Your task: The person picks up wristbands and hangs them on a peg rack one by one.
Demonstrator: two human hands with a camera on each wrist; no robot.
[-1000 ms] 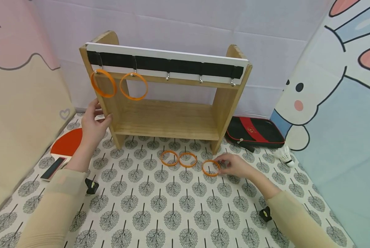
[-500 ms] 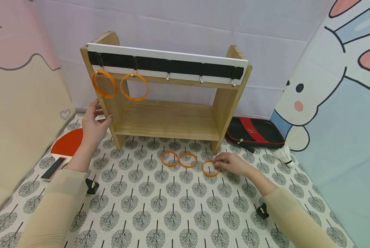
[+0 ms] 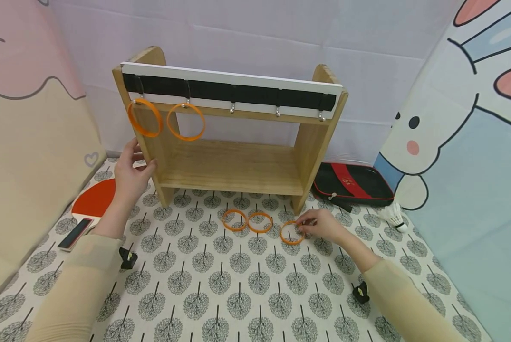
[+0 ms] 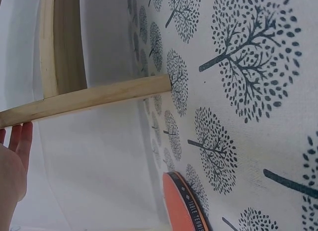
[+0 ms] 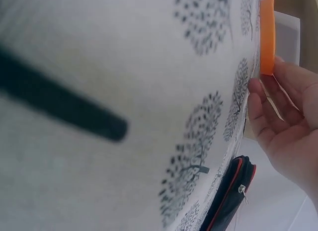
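Note:
My left hand grips the left side panel of a wooden shelf, thumb at the front edge and fingers on the outer face. On the patterned cloth, my right hand pinches the right edge of an orange ring. The right wrist view shows the thumb and fingers at the end of this orange band. Two more orange rings, one and its neighbour, lie to the left, close together. From the two leftmost hooks of the shelf's hook strip hang a thicker-looking ring and another ring.
Three bare hooks, among them the middle hook, continue along the strip to the right. A red table tennis paddle lies at the left. Right of the shelf are a black and red zip case and a shuttlecock.
My right thumb and fingers have come together on the ring's right edge, having been spread apart a second ago. The ring stays on the cloth. My left hand keeps its hold on the shelf.

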